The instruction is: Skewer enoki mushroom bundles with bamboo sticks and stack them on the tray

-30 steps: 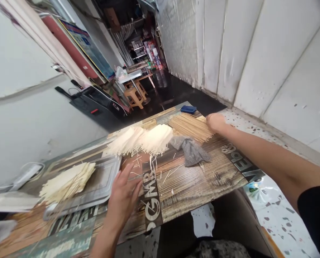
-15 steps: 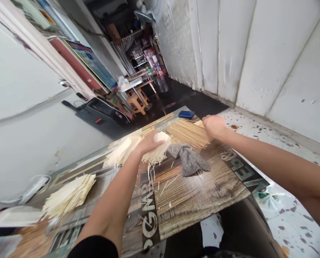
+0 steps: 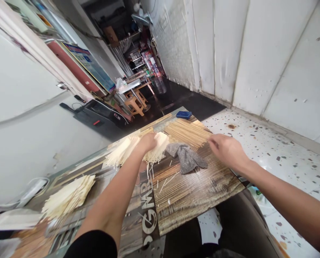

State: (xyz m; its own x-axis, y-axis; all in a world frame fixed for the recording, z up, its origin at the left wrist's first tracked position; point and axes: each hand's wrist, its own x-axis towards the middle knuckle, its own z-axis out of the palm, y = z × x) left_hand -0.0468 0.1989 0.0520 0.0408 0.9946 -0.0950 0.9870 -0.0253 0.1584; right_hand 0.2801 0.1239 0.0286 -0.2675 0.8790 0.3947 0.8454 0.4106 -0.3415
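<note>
My left hand (image 3: 147, 142) reaches across the board and lies closed on a pile of pale noodle-like strands (image 3: 127, 147) at its far side. My right hand (image 3: 227, 149) hovers above the board near its right edge, fingers curled, beside a bundle of thin bamboo skewers (image 3: 188, 132); I cannot see anything in it. A crumpled grey cloth (image 3: 186, 157) lies between the two hands. Loose strands (image 3: 160, 181) are scattered on the printed wood-look board (image 3: 192, 193).
A metal tray (image 3: 95, 182) at left carries another pale strand pile (image 3: 67, 195). A small blue block (image 3: 184, 114) sits at the board's far corner. White wall panels stand to the right, speckled floor (image 3: 283, 150) below; stools and a black device lie beyond.
My left hand went from the tray's edge forward onto the pale strand pile. My right hand has pulled back from the far end of the skewers toward me.
</note>
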